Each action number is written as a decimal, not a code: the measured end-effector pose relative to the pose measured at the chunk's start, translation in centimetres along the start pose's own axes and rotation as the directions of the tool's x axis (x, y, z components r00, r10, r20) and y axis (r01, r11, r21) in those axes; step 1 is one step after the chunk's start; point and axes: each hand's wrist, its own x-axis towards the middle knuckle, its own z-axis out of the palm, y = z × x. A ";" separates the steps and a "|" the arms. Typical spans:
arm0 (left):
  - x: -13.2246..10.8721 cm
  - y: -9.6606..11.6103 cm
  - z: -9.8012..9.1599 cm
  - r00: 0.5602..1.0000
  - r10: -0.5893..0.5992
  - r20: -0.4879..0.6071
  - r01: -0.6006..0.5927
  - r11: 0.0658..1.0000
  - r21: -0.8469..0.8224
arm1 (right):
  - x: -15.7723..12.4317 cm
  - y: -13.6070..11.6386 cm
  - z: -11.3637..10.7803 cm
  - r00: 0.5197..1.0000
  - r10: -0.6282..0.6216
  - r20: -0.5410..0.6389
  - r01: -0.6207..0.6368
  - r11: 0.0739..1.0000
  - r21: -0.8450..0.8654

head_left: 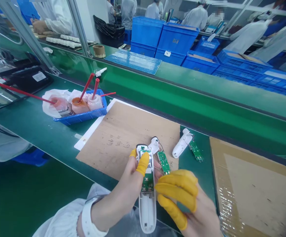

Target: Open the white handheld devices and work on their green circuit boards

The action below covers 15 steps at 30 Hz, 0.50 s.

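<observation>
1. My left hand (pixel 119 194) is clenched around an opened white plastic device (pixel 147 210). The thumb and one finger, in yellow finger cots (pixel 142 163), press on its upper end.
2. I hold this device over the edge of the green workbench (pixel 34 125). A green circuit board (pixel 147 184) is showing inside its shell.
3. My right hand (pixel 188 204) is just beside the device, with the fingers curved. I cannot tell if it grasps anything.
4. Near my hands, a loose green board (pixel 163 162) with thin wires lies on a brown cardboard sheet (pixel 115 141).
5. To the right, a white plastic shell (pixel 181 143) lies beside a small green board (pixel 196 150).
6. Farther left, a blue tray (pixel 80 118) holds jars with red sticks.
</observation>
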 end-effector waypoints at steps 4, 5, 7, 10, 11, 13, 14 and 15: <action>-0.3 0.4 0.6 0.999 0.019 0.045 -0.018 1.000 -0.013 | -0.6 0.4 0.1 1.000 0.002 -0.003 -0.002 1.000 0.025; -0.4 0.5 0.8 0.999 0.026 0.032 -0.025 1.000 -0.019 | -0.8 0.4 0.3 1.000 0.009 0.004 -0.009 1.000 0.022; -0.5 0.5 1.2 1.000 0.030 0.009 -0.030 0.999 -0.029 | -1.2 0.2 0.7 0.998 0.051 0.036 -0.051 0.999 0.007; -0.5 0.4 1.2 1.000 -0.020 0.004 0.020 0.999 -0.051 | -1.5 0.2 0.4 0.991 0.109 0.079 -0.112 0.993 0.039; -0.5 0.4 1.1 0.999 -0.033 0.013 0.034 0.998 -0.061 | -1.5 0.3 0.1 0.990 0.108 0.085 -0.114 0.991 0.071; -0.5 0.5 0.7 0.999 -0.003 0.036 0.005 0.998 -0.065 | -1.3 0.5 -0.6 0.988 0.146 0.049 -0.151 0.980 0.130; -0.6 0.4 0.5 0.998 0.045 0.051 -0.042 0.997 -0.058 | -1.2 0.5 -0.8 0.981 0.194 0.014 -0.194 0.967 0.163; -0.6 0.4 0.3 0.992 0.103 0.070 -0.099 0.994 -0.054 | -1.1 0.5 -0.9 0.965 0.262 0.010 -0.258 0.942 0.213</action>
